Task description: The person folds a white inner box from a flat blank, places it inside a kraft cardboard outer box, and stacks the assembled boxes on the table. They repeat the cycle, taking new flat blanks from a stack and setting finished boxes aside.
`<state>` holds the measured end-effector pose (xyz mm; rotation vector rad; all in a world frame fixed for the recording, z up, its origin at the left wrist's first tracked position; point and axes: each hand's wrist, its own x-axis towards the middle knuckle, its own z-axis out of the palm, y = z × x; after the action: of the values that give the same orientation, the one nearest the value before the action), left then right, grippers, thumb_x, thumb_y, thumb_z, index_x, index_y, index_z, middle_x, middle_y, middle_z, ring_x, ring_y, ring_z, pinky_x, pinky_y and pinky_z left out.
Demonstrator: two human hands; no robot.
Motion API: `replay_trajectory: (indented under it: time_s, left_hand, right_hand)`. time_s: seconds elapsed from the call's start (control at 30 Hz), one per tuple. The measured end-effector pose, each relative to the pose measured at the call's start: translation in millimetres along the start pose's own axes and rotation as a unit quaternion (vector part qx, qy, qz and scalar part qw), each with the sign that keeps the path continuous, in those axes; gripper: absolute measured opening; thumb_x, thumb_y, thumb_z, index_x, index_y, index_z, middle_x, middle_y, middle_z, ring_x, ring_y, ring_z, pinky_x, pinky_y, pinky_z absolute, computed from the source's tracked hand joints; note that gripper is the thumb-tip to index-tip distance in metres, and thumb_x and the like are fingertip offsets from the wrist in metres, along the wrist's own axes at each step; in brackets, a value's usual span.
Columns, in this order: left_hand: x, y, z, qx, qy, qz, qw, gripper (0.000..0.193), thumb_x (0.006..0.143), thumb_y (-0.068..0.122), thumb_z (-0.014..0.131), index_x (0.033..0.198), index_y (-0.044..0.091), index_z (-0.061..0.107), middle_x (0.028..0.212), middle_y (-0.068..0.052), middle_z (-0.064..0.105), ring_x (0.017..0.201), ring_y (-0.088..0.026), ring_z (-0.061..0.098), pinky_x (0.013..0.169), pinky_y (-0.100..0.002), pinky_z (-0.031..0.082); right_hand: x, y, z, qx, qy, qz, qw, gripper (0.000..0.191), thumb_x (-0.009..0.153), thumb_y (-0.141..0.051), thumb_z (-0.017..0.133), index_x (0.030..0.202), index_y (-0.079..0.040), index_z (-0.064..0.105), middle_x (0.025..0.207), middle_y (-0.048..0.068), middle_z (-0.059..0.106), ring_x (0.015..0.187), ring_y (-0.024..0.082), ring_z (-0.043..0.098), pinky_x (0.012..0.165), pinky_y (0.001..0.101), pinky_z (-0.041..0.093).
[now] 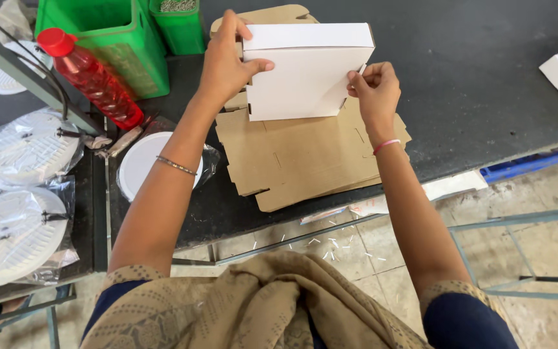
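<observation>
While both hands grip it, white box (305,74) stands folded.

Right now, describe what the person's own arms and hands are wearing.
Both forearms are bare. The left hand has a thin silver-coloured metal bangle on its wrist; the right hand has a narrow pink band. Short dark blue sleeves with patterned tan edging cover the upper arms.

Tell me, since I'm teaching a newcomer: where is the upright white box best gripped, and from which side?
Probably by its two short side edges, one hand from each side. The white box stands on edge over the flat cardboard blanks; the left hand already clasps its left edge and the right hand pinches its right edge.
</observation>
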<state>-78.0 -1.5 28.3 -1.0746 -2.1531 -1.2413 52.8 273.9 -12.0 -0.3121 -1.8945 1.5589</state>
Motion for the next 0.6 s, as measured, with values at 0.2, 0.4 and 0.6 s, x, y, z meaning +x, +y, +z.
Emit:
replay_trajectory:
  time_s: [0.2,0.4,0.6]
  left_hand:
    - [-6,11,-8,-0.12,-0.038,-0.061,0.99,0.076,0.071,0.013,0.099,0.133,0.012,0.054,0.124,-0.007,0.07,0.118,-0.022,0.07,0.081,-0.034,0.062]
    - [-36,100,53,-0.033,0.061,-0.011,0.998,0.065,0.075,0.013,0.098,0.127,0.012,0.06,0.124,-0.005,0.068,0.112,-0.026,0.07,0.091,-0.036,0.061]
    - [-71,217,215,0.121,0.056,0.239,0.962,0.043,0.092,0.007,0.075,0.13,0.015,0.059,0.137,-0.004,0.058,0.134,-0.03,0.053,0.112,-0.054,0.045]
  right_hand:
    - [-38,-17,-59,0.022,-0.409,0.14,0.902,0.022,0.087,-0.007,0.073,0.103,0.006,0.066,0.095,0.011,0.074,0.089,0.021,0.076,0.085,0.0339,0.064]
    - [-92,-28,-94,0.162,-0.274,0.189,0.929,0.066,0.098,-0.048,0.056,0.144,-0.002,0.047,0.13,0.018,0.067,0.114,0.028,0.07,0.097,0.0405,0.059]
    - [-57,4,-180,0.435,0.011,0.241,0.868,0.064,0.098,-0.041,0.065,0.144,-0.001,0.047,0.131,0.017,0.063,0.119,0.029,0.064,0.097,0.0459,0.055]
